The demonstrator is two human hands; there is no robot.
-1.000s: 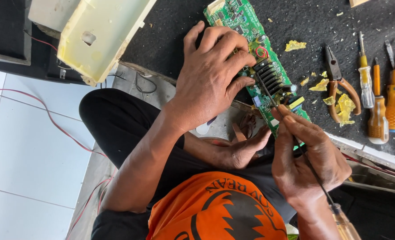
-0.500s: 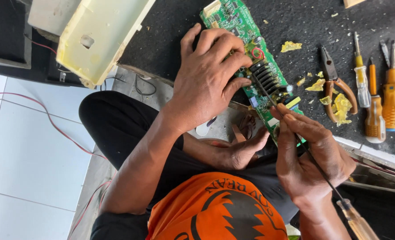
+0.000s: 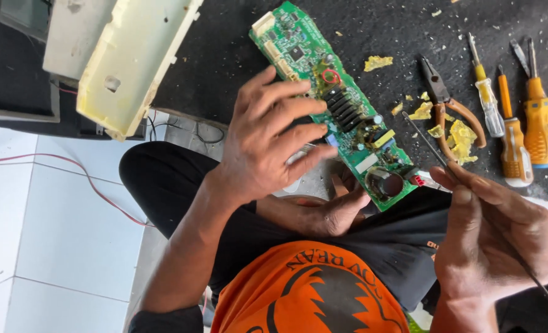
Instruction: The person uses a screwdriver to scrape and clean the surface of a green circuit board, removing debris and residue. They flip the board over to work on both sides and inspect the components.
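Screwdriver (image 3: 471, 209) handle cut off; right hand (image 3: 496, 240) pinches shaft. Left hand (image 3: 268, 145) grips circuit board (image 3: 335, 102). Three screwdrivers (image 3: 511, 132), one pliers (image 3: 443, 102).

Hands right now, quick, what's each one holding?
Left hand: closed on the green circuit board.
Right hand: closed on a thin screwdriver.

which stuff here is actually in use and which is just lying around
In use:
- green circuit board, held by the left hand
- thin screwdriver, held in the right hand

Lying about:
- pliers
- three yellow and orange screwdrivers
- yellow crumbs
- cream plastic cover
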